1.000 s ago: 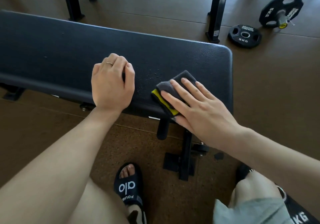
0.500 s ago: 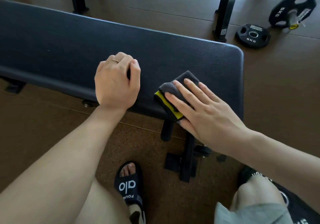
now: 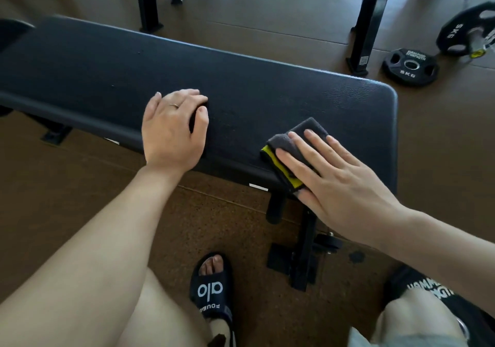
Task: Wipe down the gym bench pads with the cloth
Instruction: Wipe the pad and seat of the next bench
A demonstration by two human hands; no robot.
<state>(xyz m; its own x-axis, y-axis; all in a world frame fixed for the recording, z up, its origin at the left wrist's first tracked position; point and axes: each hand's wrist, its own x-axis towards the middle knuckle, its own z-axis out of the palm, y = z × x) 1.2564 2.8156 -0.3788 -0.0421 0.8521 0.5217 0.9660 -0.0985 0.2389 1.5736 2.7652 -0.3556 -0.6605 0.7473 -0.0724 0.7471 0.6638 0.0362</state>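
The long black bench pad runs across the view from left to right. A folded grey cloth with a yellow edge lies on the pad's near edge, close to its right end. My right hand presses flat on the cloth with straight fingers, covering its near half. My left hand rests on the pad's near edge to the left of the cloth, with bent fingers, a ring on one of them, and nothing in it.
The bench's black support frame stands on the brown floor under the cloth. Two 5 kg weight plates lie at the far right. Black rack legs stand behind the bench. My sandalled foot is below.
My left hand has shifted left along the pad, widening the gap to the cloth. My right hand stays flat on the cloth near the pad's right end. The view has shifted slightly.
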